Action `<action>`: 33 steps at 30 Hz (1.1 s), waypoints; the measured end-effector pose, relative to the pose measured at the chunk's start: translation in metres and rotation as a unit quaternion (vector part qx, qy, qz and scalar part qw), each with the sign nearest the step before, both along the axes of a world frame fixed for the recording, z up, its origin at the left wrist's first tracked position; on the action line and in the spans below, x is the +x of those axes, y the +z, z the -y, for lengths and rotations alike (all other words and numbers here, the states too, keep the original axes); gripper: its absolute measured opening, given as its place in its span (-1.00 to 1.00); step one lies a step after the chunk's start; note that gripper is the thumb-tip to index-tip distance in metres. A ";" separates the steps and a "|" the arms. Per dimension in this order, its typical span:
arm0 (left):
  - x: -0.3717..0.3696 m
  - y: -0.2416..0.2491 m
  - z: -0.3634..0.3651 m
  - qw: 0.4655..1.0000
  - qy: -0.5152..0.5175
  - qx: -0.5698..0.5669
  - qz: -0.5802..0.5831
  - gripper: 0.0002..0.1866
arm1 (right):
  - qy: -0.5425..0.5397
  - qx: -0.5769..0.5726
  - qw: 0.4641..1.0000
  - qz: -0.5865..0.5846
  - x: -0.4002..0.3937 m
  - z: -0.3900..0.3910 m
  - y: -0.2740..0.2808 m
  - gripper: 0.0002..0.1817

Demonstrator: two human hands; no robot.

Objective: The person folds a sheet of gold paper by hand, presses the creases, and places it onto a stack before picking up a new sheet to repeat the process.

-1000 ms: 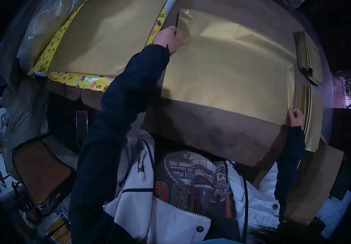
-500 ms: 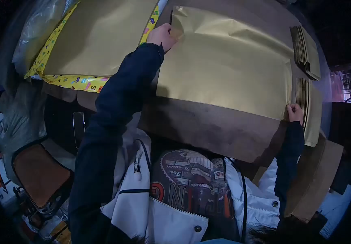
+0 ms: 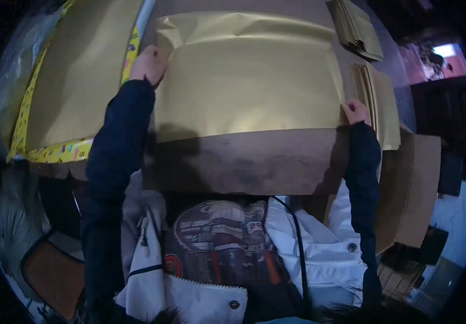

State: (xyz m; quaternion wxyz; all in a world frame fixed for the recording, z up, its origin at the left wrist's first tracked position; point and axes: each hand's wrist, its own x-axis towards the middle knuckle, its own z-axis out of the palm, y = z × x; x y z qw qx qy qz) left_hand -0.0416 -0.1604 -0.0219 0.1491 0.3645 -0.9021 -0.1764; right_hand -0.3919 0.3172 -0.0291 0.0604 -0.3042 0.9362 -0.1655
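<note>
A large gold sheet (image 3: pixel 249 81) lies on the brown work surface (image 3: pixel 244 164), creased along its far edge and its right side. My left hand (image 3: pixel 149 65) grips the sheet's left edge with fingers closed. At the right edge, near the close corner, my right hand (image 3: pixel 356 111) pinches the sheet. To the left lies another gold sheet (image 3: pixel 82 70) with a yellow patterned border (image 3: pixel 63 152) around its edges. Just right of my right hand is a stack of folded gold paper (image 3: pixel 383 108).
Farther back on the right is a second folded stack (image 3: pixel 358 29). An open cardboard box (image 3: pixel 416 189) stands at the lower right. A brown-backed chair (image 3: pixel 55 278) is at the lower left, below clear plastic (image 3: pixel 9 92).
The view has turned, so the surface and both hands appear farther left. The gold sheet looks straighter to the view, and both hands still hold its edges.
</note>
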 end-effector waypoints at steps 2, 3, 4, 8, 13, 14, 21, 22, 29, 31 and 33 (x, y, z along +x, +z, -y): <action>-0.003 -0.023 0.020 1.000 -0.007 -0.022 -0.020 -0.59 | 0.025 0.005 0.998 -0.060 -0.013 -0.006 -0.016 -0.67; 0.000 -0.025 0.024 1.000 -0.019 -0.006 -0.016 -0.60 | 0.021 0.021 0.998 -0.051 -0.008 -0.001 -0.010 -0.68; 0.001 -0.023 0.027 1.000 -0.027 0.009 -0.010 -0.61 | 0.010 0.037 0.998 -0.047 -0.004 0.003 -0.005 -0.68; 0.003 -0.017 0.019 1.000 -0.024 -0.016 0.009 -0.65 | 0.014 0.095 0.995 -0.011 0.006 0.020 0.014 -0.67; 0.007 -0.026 0.028 0.997 -0.041 0.049 -0.049 -0.64 | 0.036 0.109 0.993 -0.040 0.007 0.023 0.022 -0.69; 0.007 -0.023 0.026 0.998 -0.031 0.030 -0.041 -0.64 | 0.038 0.093 0.994 -0.046 0.010 0.024 0.022 -0.69; 0.011 -0.025 0.019 0.994 -0.009 -0.104 -0.027 -0.51 | 0.077 0.116 0.987 -0.082 0.019 0.027 0.023 -0.74; 0.010 -0.022 0.015 0.991 0.012 -0.135 -0.011 -0.48 | 0.051 0.117 0.989 -0.069 0.023 0.027 0.022 -0.77; -0.015 0.026 -0.083 0.968 -0.218 -0.100 0.066 -0.73 | 0.023 0.123 0.990 -0.065 0.031 0.028 0.015 -0.77; -0.025 0.014 -0.120 0.950 -0.310 -0.041 0.003 -0.75 | 0.043 0.097 0.992 -0.073 0.035 0.027 0.020 -0.77; -0.039 0.010 -0.156 0.926 -0.378 -0.007 -0.014 -0.73 | 0.054 0.085 0.991 -0.089 0.022 0.019 -0.002 -0.77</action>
